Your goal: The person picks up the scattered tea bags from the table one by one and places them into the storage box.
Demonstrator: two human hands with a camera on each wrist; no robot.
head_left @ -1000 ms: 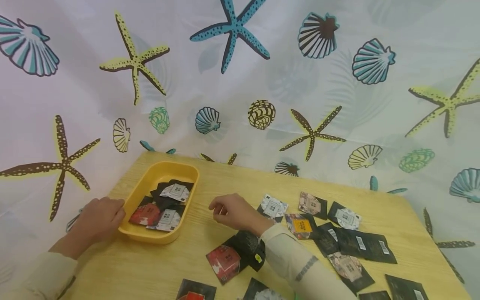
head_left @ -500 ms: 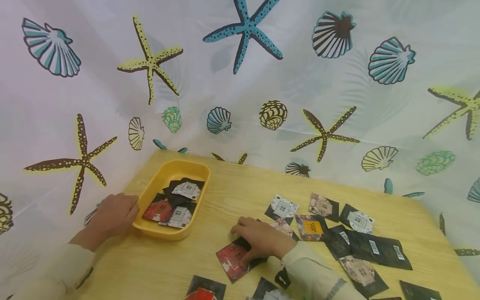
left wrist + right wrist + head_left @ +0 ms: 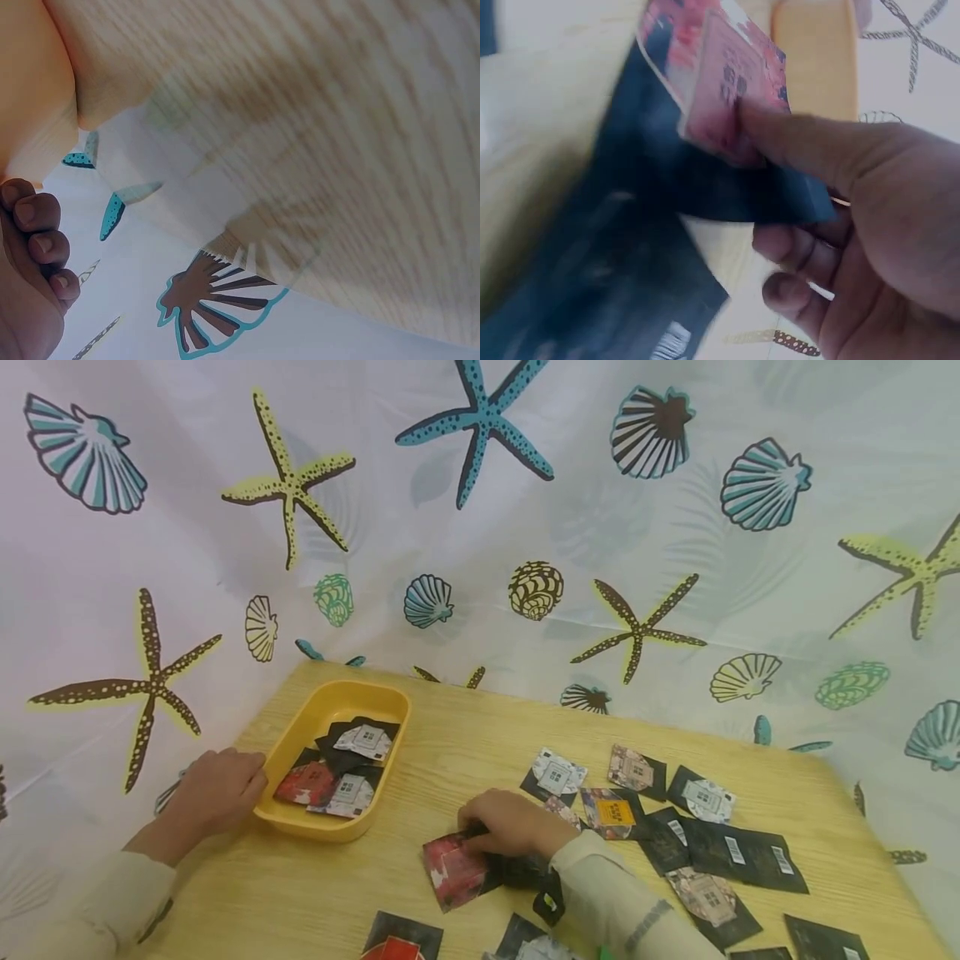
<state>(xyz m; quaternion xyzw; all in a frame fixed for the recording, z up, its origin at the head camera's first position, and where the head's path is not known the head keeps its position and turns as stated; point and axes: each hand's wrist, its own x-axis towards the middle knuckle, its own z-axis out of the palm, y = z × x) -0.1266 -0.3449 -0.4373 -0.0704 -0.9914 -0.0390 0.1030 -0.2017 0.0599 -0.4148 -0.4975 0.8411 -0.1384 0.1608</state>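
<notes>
My right hand (image 3: 517,823) pinches a flat black sachet with a red floral front (image 3: 731,94) between thumb and fingers. In the right wrist view, the sachet is raised at an angle above another black packet (image 3: 607,277) with a barcode. At the left, my left hand (image 3: 221,789) holds the near left side of a yellow plastic tray (image 3: 296,832); its curled fingers (image 3: 45,247) show under the tray wall in the left wrist view. Inside the tray lie several black sachets, among them a red-fronted one (image 3: 306,782) and a white-fronted one (image 3: 351,792).
Several sachets are spread over the right of the wood-grain table (image 3: 442,735), including an orange-labelled one (image 3: 611,812) and black ones with barcodes (image 3: 750,853). A red-labelled sachet (image 3: 401,937) lies at the near edge. A shell-and-starfish curtain (image 3: 360,527) hangs behind.
My right hand has come down from beside the tray onto the red-fronted sachet and now pinches it, shifting it slightly. My left hand has stayed at the tray.
</notes>
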